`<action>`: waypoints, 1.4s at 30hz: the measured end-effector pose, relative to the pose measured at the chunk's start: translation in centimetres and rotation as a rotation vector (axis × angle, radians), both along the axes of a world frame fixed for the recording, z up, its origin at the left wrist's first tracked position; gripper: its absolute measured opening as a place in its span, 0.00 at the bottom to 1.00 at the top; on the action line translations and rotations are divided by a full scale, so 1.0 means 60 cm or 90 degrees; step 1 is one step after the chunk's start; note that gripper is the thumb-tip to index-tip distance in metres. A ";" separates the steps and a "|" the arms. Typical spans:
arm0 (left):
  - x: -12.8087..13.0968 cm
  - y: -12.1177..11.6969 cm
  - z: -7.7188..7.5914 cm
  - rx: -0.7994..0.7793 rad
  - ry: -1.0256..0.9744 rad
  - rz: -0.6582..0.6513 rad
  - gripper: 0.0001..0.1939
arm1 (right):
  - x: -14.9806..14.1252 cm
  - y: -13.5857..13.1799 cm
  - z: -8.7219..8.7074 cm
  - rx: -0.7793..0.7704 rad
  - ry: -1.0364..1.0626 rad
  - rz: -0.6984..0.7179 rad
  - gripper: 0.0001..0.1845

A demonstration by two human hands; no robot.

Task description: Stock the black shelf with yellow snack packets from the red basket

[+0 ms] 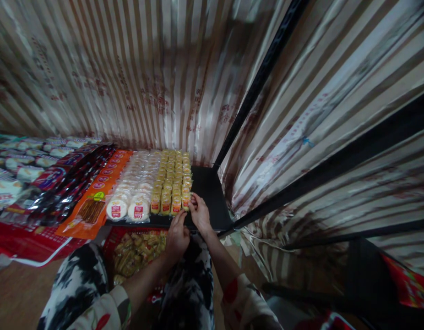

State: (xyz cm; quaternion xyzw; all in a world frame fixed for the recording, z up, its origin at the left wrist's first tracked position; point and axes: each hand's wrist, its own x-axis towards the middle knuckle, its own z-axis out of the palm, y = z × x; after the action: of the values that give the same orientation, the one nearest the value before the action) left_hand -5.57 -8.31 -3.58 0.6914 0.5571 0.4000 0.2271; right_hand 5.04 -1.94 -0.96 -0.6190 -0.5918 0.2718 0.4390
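Observation:
Rows of small yellow snack packets (172, 181) lie on a black shelf (210, 192). My right hand (199, 211) rests at the front right corner of the rows, its fingers closed on the nearest yellow packet (186, 200). My left hand (177, 236) is just below the shelf's front edge, fingers curled and pointing up at the front packets; what it holds, if anything, is hidden. Under my hands sits a red bag of the same yellow packets (138, 252).
White round packets (138, 183) lie left of the yellow rows, then orange sausage packs (95, 201) and dark red packs (66, 185). Striped sheeting (157, 73) hangs behind and to the right. A black frame post (256, 85) rises at the shelf's back corner.

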 end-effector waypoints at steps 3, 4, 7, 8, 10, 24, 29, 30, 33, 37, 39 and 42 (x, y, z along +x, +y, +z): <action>-0.003 0.004 -0.002 0.009 0.009 0.004 0.27 | -0.004 -0.005 -0.004 0.012 0.004 0.002 0.23; -0.004 0.004 -0.001 0.013 0.012 0.005 0.27 | -0.005 -0.007 -0.007 0.013 0.004 0.001 0.23; -0.012 0.004 0.004 0.027 0.024 0.007 0.25 | -0.007 -0.011 -0.015 0.005 0.004 -0.010 0.23; -0.015 0.004 0.007 0.030 0.030 0.010 0.24 | -0.008 -0.012 -0.018 0.003 0.003 -0.015 0.23; -0.020 0.004 0.010 0.033 0.038 0.020 0.22 | -0.009 -0.011 -0.022 0.003 0.000 -0.021 0.23; -0.030 0.020 0.005 0.039 -0.001 0.041 0.16 | -0.022 -0.011 -0.033 0.028 -0.034 -0.051 0.19; -0.034 0.023 0.007 0.042 -0.006 0.036 0.15 | -0.024 -0.009 -0.038 0.032 -0.043 -0.048 0.19; -0.035 0.022 0.009 0.041 -0.005 0.032 0.15 | -0.023 -0.009 -0.038 0.033 -0.033 -0.048 0.20; -0.038 0.012 0.015 0.032 -0.006 0.010 0.16 | -0.022 -0.013 -0.034 0.049 0.002 -0.066 0.23; -0.057 -0.019 0.020 0.009 -0.044 0.012 0.14 | -0.027 -0.044 -0.012 0.104 0.032 -0.107 0.22; -0.076 -0.040 0.016 -0.030 -0.063 0.019 0.12 | -0.035 -0.075 -0.001 0.102 0.066 -0.108 0.20; -0.117 -0.072 -0.008 -0.120 -0.037 0.012 0.12 | -0.056 -0.127 -0.001 0.052 0.082 -0.023 0.16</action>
State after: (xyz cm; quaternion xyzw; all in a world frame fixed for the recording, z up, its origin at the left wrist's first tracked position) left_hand -12.61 -12.65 -4.06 0.6499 0.5920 0.3678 0.3031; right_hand 1.67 -9.56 -1.00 -0.5926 -0.5616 0.2787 0.5057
